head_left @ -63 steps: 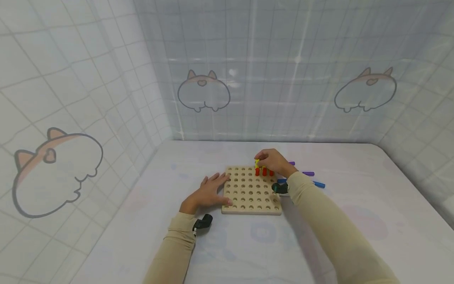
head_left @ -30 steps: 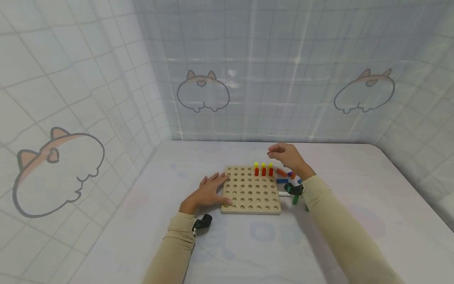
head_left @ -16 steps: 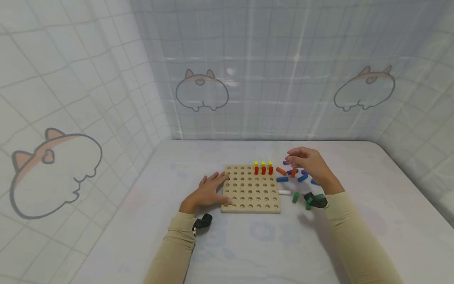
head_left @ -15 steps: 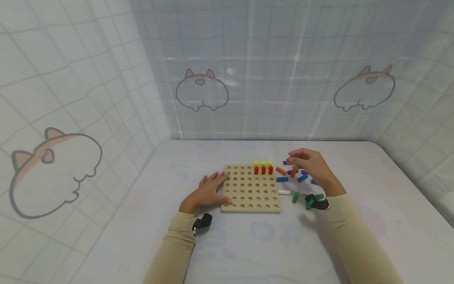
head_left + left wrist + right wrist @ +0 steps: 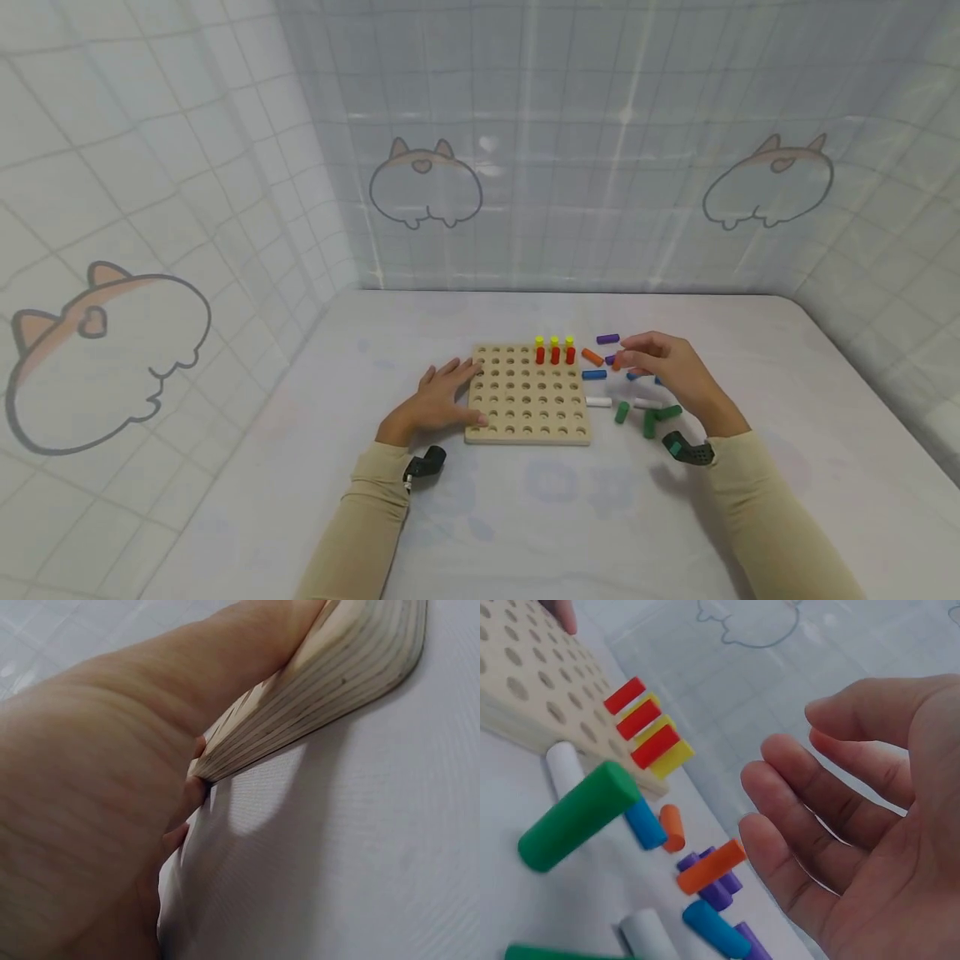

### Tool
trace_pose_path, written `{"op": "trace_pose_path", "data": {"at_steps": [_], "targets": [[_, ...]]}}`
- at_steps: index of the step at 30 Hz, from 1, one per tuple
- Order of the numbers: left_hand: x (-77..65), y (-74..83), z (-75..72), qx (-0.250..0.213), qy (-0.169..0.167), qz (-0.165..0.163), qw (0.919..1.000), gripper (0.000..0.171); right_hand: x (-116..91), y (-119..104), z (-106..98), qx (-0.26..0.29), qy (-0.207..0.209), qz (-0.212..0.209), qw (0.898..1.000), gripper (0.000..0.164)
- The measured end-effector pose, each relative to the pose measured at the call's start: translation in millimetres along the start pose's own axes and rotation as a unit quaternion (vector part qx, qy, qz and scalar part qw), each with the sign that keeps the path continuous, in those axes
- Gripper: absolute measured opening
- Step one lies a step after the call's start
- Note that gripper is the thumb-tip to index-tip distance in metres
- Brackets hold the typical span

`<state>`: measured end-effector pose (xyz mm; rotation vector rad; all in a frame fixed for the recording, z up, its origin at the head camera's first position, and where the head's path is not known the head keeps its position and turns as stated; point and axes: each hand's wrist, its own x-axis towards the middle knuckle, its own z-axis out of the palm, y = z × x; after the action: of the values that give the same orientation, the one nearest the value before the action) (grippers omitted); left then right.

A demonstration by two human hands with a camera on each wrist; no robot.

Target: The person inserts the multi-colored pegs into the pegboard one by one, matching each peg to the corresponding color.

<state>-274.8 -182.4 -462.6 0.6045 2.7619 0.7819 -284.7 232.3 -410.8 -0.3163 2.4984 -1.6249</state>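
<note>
"Six pegs stand upright in the wooden pegboard: three red pegs, three yellow pegs behind, at the far edge toward the right. Location of the orange peg nearest the right hand?"

"On the right of the board, lying crosswise over purple pegs. Whether it rests on them or on the tabletop, I cannot tell."

"Right fingers?"

"Loosely curved, nothing visibly held. Fingertips overlap the peg in the head view; the right wrist view shows them apart from it. Whether thumb and forefinger meet is not determinable."

"Left hand?"

"Fingers spread at the board's left edge, thumb on the near corner."

"Handling assessment?"

"Peg judged light, stiff, smooth and not fragile; its round barrel is liable to roll. Recommended hold: thumb and forefinger across mid-barrel. Board judged stiff and heavier, best steadied by its edges."
</note>
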Motion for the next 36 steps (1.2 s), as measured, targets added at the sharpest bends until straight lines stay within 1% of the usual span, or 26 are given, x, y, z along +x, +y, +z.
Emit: {"op": "trace_pose_path", "data": {"at_steps": [6, 12, 18, 22, 25, 28, 31, 36], "targets": [[-0.5, -1.3, 0.6, 0.001, -0.001, -0.003, 1.0, 0.109, -12.0, 6.3, -4.2, -0.025, -0.001, 0.002, 1.0, 0.052], [-0.8, -0.5, 0.7, -0.007, -0.001, 0.0, 1.0, 0.108, -23.5, 18.1, -14.7, -0.051, 0.001, 0.002, 0.999, 0.055], [-1.1, 0.3, 1.0, -0.002, -0.006, -0.003, 1.0, 0.109, -34.0, 33.6, -26.7, -0.07, 0.002, -0.009, 0.998, 0.051], [-1.5, -0.9, 0.2, 0.0, -0.003, -0.004, 1.0, 0.109, -39.0, 39.2, -32.5, -0.071, 0.014, -0.009, 0.997, 0.047], [-2.3, -0.5, -0.6, -0.004, 0.0, -0.001, 1.0, 0.108, -43.6, 40.3, -36.4, -0.081, 0.019, 0.0, 0.997, 0.044], [-3.2, 0.3, -1.1, -0.002, -0.003, -0.004, 1.0, 0.108, -49.1, 41.4, -39.1, -0.111, 0.014, 0.012, 0.994, 0.043], [-4.4, 2.0, -1.4, -0.001, -0.005, -0.003, 1.0, 0.108, -54.3, 44.6, -41.6, -0.123, 0.01, 0.019, 0.992, 0.043], [-7.3, 5.2, -2.3, -0.008, 0.001, 0.002, 1.0, 0.106, -59.0, 53.9, -45.9, -0.127, 0.006, 0.017, 0.992, 0.041]]}}
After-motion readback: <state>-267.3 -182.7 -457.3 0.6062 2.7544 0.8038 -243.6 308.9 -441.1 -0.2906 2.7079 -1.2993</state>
